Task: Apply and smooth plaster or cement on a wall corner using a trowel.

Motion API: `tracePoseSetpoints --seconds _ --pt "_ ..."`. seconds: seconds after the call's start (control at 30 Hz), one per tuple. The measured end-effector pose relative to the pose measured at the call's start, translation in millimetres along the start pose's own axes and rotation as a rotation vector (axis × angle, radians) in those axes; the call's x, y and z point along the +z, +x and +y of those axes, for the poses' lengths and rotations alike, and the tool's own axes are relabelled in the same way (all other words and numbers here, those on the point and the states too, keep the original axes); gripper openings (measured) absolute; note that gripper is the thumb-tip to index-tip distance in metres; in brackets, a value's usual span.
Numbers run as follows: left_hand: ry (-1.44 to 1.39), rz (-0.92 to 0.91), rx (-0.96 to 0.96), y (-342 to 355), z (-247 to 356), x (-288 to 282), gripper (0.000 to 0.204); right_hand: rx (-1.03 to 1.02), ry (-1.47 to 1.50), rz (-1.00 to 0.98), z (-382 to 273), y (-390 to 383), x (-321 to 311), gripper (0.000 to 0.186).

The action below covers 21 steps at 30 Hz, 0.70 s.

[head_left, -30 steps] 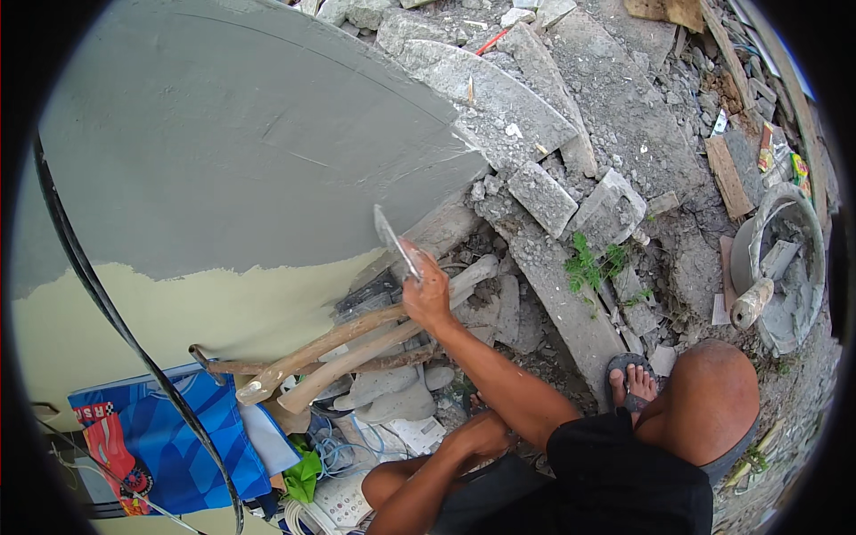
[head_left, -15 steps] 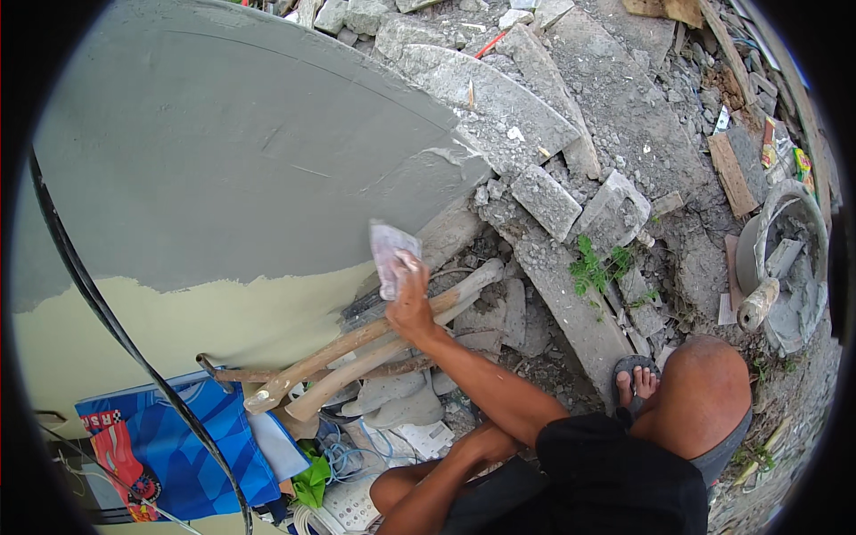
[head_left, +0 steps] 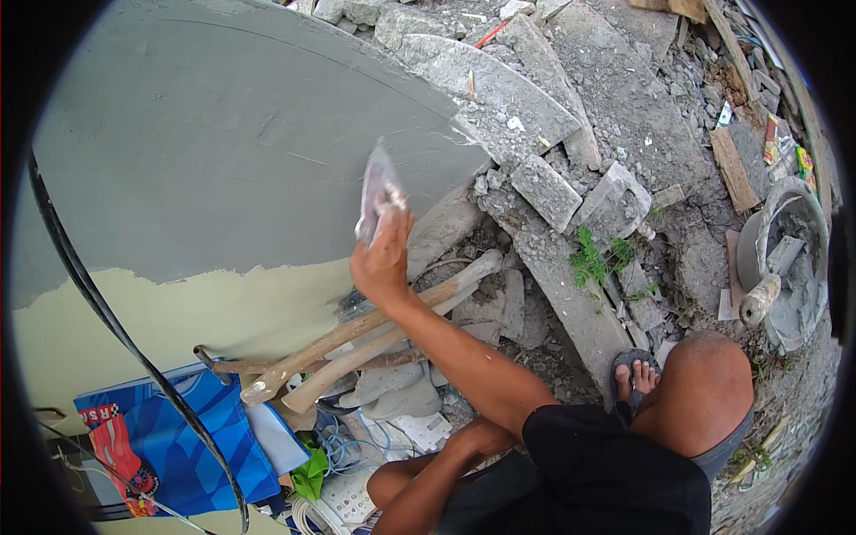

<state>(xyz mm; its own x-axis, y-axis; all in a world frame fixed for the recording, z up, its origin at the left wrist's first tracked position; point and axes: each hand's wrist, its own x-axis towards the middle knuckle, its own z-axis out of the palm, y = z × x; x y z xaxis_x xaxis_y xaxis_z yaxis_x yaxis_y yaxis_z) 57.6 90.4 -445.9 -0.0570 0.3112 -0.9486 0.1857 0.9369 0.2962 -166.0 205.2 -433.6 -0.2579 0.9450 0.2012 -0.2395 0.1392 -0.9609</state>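
Observation:
My right hand (head_left: pixel 383 254) grips a thin, flat, pale piece (head_left: pixel 377 187) with greyish smears, whose exact kind I cannot make out. It is tilted nearly edge-on and slightly blurred, over the wall's wet-looking grey plaster (head_left: pixel 241 152); whether it touches the surface does not show. Below that coat, the wall's bare pale-yellow part (head_left: pixel 178 308) begins at a ragged line. My left hand (head_left: pixel 489 437) lies low by my knee, under my right forearm, its fingers hidden.
Wooden tool handles (head_left: pixel 357 343) lean below the wall. A blue bag (head_left: pixel 192 446) and a black cable (head_left: pixel 116 330) are at left. Broken concrete slabs (head_left: pixel 544 192) cover the ground. A bucket of grey mortar (head_left: pixel 771 232), with a wooden handle (head_left: pixel 761 300), stands at right.
My right hand has moved up and left along the wall with the flat piece, which has turned from face-on to nearly edge-on. My left arm has hardly moved.

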Motion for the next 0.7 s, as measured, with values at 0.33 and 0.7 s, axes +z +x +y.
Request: tracePoseSetpoints --seconds 0.33,0.7 --pt "0.081 0.045 0.192 -6 -25 0 0.045 -0.202 -0.181 0.074 61 22 -14 0.051" --pt "0.221 -0.073 0.102 -11 13 -16 0.045 0.166 -0.007 -0.116 45 -30 -38 0.044"
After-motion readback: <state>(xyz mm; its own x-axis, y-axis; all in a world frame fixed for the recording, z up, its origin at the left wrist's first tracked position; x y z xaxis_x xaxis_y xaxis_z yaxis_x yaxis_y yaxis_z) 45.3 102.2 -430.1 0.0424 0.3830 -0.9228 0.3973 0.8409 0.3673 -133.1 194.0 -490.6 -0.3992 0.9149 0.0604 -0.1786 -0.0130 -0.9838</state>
